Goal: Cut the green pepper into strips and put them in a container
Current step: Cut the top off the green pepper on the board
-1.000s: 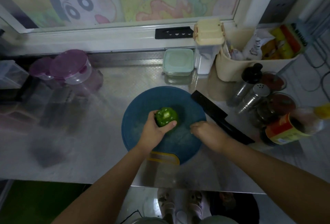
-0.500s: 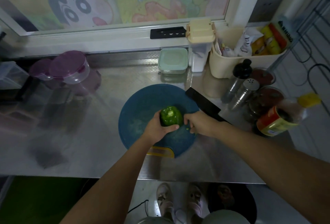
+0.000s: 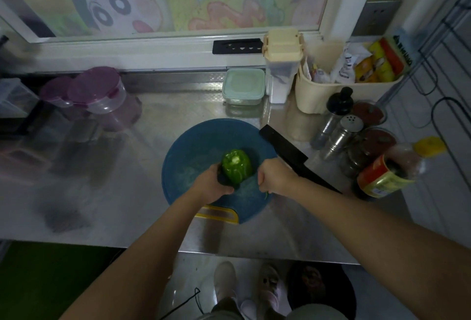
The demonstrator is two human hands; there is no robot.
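On the blue board (image 3: pixel 193 146), the green pepper (image 3: pixel 235 166) looks whole, stem-end up.

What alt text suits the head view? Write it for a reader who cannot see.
A person's left hand grips a green pepper over a round blue cutting board, the right hand curled beside it. A black knife lies by the board's right edge on a steel counter, with a mint-lidded container behind.

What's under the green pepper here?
The round blue cutting board lies under the green pepper, on the steel counter. The left hand grips the pepper's lower side, hiding whether it touches the board.
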